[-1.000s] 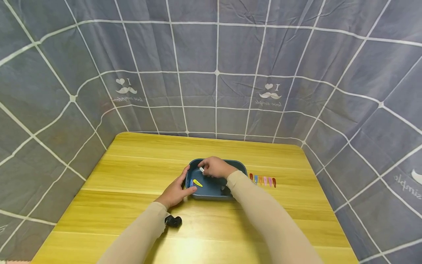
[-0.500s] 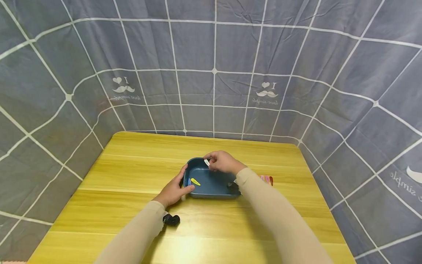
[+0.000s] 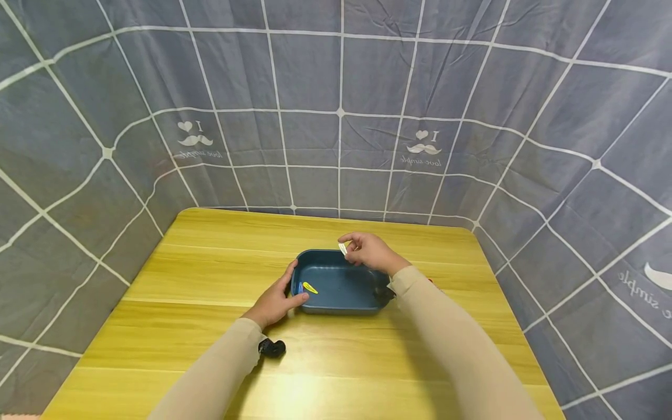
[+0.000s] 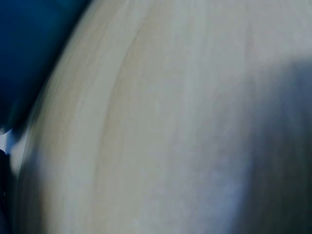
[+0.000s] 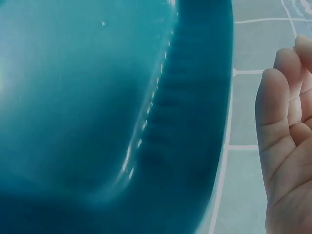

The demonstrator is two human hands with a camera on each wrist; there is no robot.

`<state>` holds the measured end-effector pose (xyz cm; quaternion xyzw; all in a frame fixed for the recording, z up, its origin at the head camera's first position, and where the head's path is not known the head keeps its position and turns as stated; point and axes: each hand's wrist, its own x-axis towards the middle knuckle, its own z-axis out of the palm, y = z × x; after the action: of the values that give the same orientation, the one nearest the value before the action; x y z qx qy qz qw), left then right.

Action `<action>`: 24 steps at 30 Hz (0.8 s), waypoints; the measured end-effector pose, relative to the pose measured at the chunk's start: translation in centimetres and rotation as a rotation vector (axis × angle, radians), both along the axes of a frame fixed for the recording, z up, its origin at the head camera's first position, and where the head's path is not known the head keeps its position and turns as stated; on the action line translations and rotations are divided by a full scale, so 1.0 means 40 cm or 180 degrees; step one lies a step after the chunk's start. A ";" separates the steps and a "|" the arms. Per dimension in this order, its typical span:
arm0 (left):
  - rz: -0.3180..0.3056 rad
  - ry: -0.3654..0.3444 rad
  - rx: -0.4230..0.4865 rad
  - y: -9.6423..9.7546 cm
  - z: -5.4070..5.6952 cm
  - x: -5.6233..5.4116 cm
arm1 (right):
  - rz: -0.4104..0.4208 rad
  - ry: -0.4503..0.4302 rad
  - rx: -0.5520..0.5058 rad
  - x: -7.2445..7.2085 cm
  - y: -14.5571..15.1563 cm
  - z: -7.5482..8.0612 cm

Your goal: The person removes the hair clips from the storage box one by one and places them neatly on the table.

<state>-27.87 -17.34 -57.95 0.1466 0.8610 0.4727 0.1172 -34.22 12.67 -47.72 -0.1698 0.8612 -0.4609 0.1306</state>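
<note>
A white hair clip [image 3: 343, 248] is pinched between the thumb and fingers of my right hand [image 3: 367, 252], above the far rim of the dark blue basin [image 3: 341, 310]. My left hand [image 3: 274, 302] rests against the basin's left side, its fingers straight along the outside and the thumb at the near left corner. Inside, near that thumb, lie a yellow hair clip [image 3: 310, 288] and a blue hair clip [image 3: 301, 288]. In the right wrist view, the fingers [image 5: 274, 97] appear beside the basin wall [image 5: 195, 107]; the clip is out of that view. The left wrist view is blurred.
The basin stands on a yellow wooden table [image 3: 226, 256] with a grey gridded curtain [image 3: 310, 140] behind it. A black object [image 3: 272, 348] is at my left cuff. My right sleeve [image 3: 446, 332] covers most of the table right of the basin.
My right hand has lifted the white clip and moved right, from inside the basin to over its far rim. My sleeve now hides the row of coloured clips. The left hand stays put.
</note>
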 end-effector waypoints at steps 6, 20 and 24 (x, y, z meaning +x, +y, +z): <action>-0.0017 0.0014 0.0000 -0.004 0.003 -0.002 | -0.0112 -0.0026 -0.0080 0.005 0.039 0.011; -0.0045 -0.0008 0.0028 -0.001 0.005 0.000 | -0.0369 -0.0061 -0.0012 0.015 0.162 0.021; -0.0033 0.0013 -0.0011 0.001 0.003 0.001 | -0.0467 -0.0068 0.0005 0.023 0.208 0.018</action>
<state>-27.82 -17.29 -57.81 0.1519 0.8613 0.4703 0.1181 -33.32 20.98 -46.98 -0.1012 0.8703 -0.4703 0.1059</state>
